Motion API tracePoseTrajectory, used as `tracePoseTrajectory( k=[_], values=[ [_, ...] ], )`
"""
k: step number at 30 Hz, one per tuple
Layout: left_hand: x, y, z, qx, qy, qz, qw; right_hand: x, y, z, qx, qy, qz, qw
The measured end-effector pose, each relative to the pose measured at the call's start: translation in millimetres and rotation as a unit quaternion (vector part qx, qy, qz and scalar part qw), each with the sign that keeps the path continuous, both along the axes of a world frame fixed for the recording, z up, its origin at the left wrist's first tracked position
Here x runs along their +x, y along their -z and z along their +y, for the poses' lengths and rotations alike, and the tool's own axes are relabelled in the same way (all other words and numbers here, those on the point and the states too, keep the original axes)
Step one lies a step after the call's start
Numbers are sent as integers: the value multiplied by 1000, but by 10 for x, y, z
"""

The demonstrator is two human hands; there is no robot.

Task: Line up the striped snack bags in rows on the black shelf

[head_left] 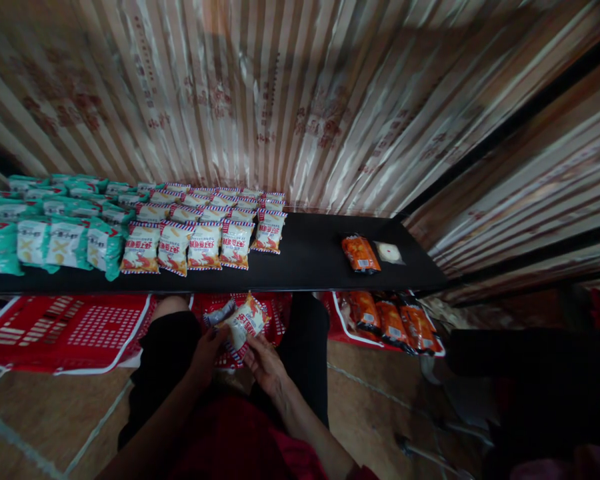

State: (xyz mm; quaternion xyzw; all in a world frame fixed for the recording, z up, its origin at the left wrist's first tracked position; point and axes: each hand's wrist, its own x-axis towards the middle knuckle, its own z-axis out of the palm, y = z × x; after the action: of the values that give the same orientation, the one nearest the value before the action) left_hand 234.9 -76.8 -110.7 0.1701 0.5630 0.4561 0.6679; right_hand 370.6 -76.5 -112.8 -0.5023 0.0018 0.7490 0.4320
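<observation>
Between my knees, a white and orange snack bag with red lettering is held in both hands. My left hand grips its left edge, and my right hand is closed on its lower right side. Beneath the bag is a red basket with another small wrapped packet in it. On the black shelf in front of me, several matching snack bags stand in rows, their striped edges upward. Parts of my fingers are hidden behind the held bag.
Rows of green and white snack bags stand at the shelf's left. An orange packet and a small white packet lie toward its right end. Below are a red basket at left and another with orange packets at right.
</observation>
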Motion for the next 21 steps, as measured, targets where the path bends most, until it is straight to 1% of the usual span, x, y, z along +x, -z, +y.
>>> tracePoseTrajectory(
  k=[4, 8, 12, 16, 18, 19, 20, 21],
  values=[
    [42, -20, -45, -6, 11, 15, 1000, -40, 26, -56, 13, 16, 20, 1000],
    [71, -17, -70, -7, 13, 38, 999, -80, 34, -102, 16, 13, 15, 1000],
    [87, 54, -76, -5, 2, 44, 999, -110, 87, -131, 17, 7, -36, 999],
    [73, 146, -84, -12, -3, 57, 998, -138, 207, -167, 31, 2, -117, 993],
    [58, 174, -86, -15, -3, 73, 997, -137, 293, -180, 69, -1, -186, 980],
    [51, 182, -85, -16, -1, 78, 997, -130, 341, -181, 97, -6, -229, 969],
    [45, 186, -82, -16, 1, 83, 996, -118, 389, -179, 130, -14, -277, 952],
    [41, 186, -77, -17, 3, 86, 996, -103, 434, -174, 169, -23, -330, 928]
  ],
)
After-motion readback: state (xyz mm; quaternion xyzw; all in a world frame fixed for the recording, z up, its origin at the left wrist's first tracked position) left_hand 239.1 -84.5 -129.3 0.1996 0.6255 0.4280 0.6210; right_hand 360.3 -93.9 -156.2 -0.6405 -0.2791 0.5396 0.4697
